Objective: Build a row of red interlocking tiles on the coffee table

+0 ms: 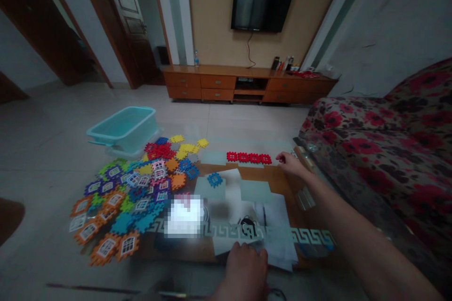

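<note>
A row of several red interlocking window tiles (pixel 249 157) lies near the far edge of the table. Just right of its end is my right hand (pixel 291 163), apart from the tiles, with fingers curled and nothing visible in them. My left hand (pixel 247 265) is closed at the near edge, by the lower sheets of paper (pixel 278 240). Its fingertips are hidden, and a dark shape shows beside it. A blue tile (pixel 214 179) sits alone on the paper. Left of it spreads a heap of mixed-colour tiles, among them an orange tile (pixel 127 244) and a yellow tile (pixel 177 138).
A turquoise plastic bin (pixel 123 124) stands beyond the heap at the left. Black cartoon artwork (pixel 248 226) and a pen-like thing (pixel 264 215) are on the paper. A flowered sofa (pixel 349 124) borders the right side. A TV cabinet (pixel 217 82) stands along the far wall.
</note>
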Demonstrator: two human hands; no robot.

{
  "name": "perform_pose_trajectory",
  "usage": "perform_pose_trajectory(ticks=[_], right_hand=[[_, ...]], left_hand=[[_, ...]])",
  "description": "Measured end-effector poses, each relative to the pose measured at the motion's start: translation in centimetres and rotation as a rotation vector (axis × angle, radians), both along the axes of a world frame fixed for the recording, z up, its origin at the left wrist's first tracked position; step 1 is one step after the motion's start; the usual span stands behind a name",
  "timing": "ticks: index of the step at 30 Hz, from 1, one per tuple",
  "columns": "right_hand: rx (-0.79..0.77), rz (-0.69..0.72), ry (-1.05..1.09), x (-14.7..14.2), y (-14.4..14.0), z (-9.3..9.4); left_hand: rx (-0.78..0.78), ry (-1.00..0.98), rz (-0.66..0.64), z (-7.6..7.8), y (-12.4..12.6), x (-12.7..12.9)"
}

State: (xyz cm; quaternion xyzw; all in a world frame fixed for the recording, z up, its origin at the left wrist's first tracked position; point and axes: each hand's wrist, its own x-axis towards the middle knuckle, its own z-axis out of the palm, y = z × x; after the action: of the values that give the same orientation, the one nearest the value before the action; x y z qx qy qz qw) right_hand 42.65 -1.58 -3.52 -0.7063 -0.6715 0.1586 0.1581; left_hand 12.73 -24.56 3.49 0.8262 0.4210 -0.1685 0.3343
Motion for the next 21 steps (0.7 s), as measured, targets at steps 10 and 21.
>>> perform_pose_trajectory(ticks=[10,21], right_hand=[[0.027,0.021,0.084,-7.0,-7.3,2.6],[-0.017,0.217,0.253,-19.7,-16.0,3.6]], left_hand=[[0.166,-0.050,-0.018,1.2,1.3,-3.9],[0.316,-0.039,0.145,0.8,4.9,-11.5]])
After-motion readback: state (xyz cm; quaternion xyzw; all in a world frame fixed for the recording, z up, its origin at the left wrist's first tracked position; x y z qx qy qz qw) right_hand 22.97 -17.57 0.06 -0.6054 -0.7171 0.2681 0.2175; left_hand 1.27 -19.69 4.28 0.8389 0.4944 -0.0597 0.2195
